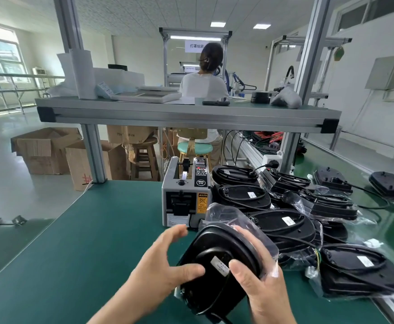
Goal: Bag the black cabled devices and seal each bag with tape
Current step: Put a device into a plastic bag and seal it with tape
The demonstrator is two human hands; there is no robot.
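A black cabled device in a clear plastic bag is held tilted above the green table, near its front edge. My right hand grips its right side, thumb beside the white label. My left hand rests its thumb on the device's left face, with the other fingers spread toward the grey tape dispenser just behind. The bag's loose end sticks up behind the device. Several bagged black devices are piled to the right.
The green table stretches left and forward. Two unbagged black devices lie on a conveyor at the far right. A metal-framed shelf crosses overhead. A seated person faces away beyond it. Cardboard boxes stand on the floor at left.
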